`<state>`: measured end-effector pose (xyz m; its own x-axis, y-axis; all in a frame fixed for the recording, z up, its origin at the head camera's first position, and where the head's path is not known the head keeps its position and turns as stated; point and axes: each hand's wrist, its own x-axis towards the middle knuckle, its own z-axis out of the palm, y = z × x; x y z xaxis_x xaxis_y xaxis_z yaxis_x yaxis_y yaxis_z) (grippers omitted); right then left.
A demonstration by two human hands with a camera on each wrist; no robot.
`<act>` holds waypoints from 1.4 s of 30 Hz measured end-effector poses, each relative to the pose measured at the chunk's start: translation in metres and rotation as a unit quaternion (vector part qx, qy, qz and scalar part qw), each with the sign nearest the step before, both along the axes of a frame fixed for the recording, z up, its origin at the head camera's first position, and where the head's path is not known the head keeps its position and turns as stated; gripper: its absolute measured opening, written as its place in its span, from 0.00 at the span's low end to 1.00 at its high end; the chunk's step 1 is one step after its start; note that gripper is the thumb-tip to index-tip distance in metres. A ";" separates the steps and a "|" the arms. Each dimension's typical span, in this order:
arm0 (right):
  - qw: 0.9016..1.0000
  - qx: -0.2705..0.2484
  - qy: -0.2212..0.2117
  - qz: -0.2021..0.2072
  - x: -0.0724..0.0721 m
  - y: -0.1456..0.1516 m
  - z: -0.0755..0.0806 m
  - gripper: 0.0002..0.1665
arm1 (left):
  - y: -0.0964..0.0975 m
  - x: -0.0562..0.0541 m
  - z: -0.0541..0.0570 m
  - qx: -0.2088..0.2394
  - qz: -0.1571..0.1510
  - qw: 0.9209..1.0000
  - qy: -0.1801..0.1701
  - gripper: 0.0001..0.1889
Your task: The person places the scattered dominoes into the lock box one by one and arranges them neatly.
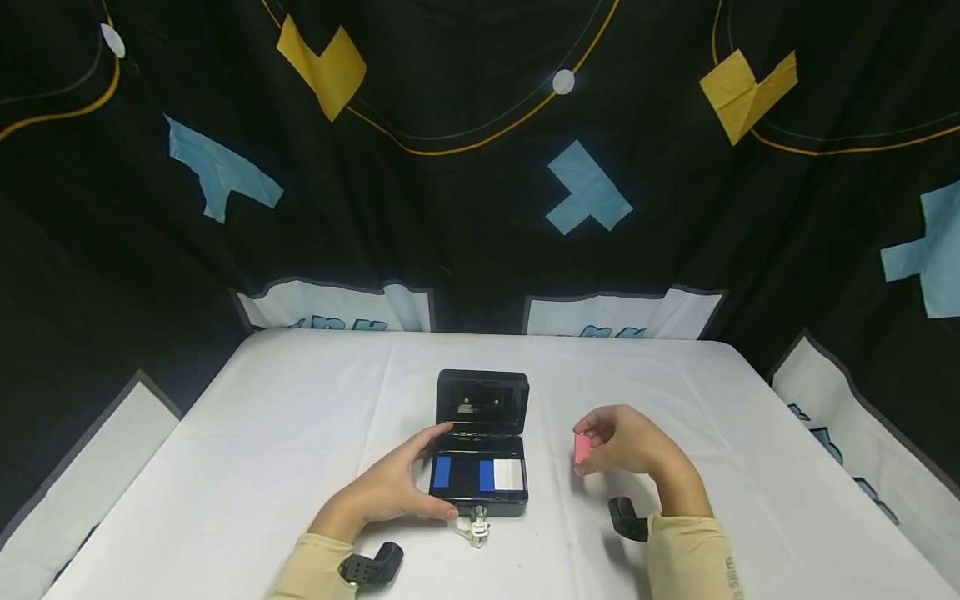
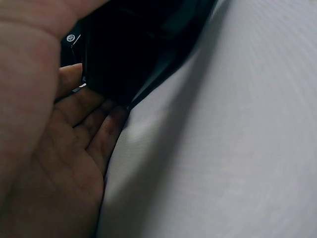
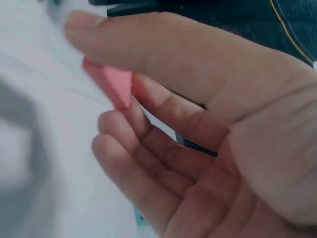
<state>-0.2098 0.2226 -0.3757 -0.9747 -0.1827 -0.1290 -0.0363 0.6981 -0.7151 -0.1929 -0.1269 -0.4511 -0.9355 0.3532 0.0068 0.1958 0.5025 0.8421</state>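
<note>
A black cash box (image 1: 478, 505) stands on the white table with its lid (image 1: 482, 400) raised. Inside lie a blue block (image 1: 442, 472) on the left, and another blue block (image 1: 487, 475) beside white pieces (image 1: 508, 475) on the right. My left hand (image 1: 390, 487) holds the box by its left side, thumb at the front corner and fingers toward the hinge; in the left wrist view its fingers touch the dark wall (image 2: 143, 54). To the right of the box, my right hand (image 1: 628, 440) pinches a small pink block (image 3: 116, 84) between thumb and fingers.
Keys (image 1: 477, 529) hang at the lock on the box's front. A white cloth (image 1: 300, 400) covers the table. Behind it hangs a black curtain (image 1: 420, 225) with yellow and blue patches. Each wrist wears a black camera mount (image 1: 372, 564).
</note>
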 end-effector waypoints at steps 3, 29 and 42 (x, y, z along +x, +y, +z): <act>1.000 -0.018 0.012 -0.002 0.000 -0.010 0.002 0.28 | 0.000 0.000 0.000 0.002 -0.003 1.000 0.000 0.63; 0.989 -0.013 0.075 0.129 0.002 -0.102 -0.018 0.26 | -0.002 -0.001 -0.001 0.009 -0.016 1.000 -0.001 0.61; 0.974 0.052 0.139 0.174 0.009 -0.143 -0.039 0.22 | -0.006 0.001 0.001 0.012 -0.035 0.999 0.008 0.60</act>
<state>-0.2009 0.0799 -0.4148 -0.8564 -0.5076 0.0952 -0.4647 0.6771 -0.5706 -0.1916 -0.1324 -0.4502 -0.9083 0.4173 0.0302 0.2427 0.4667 0.8505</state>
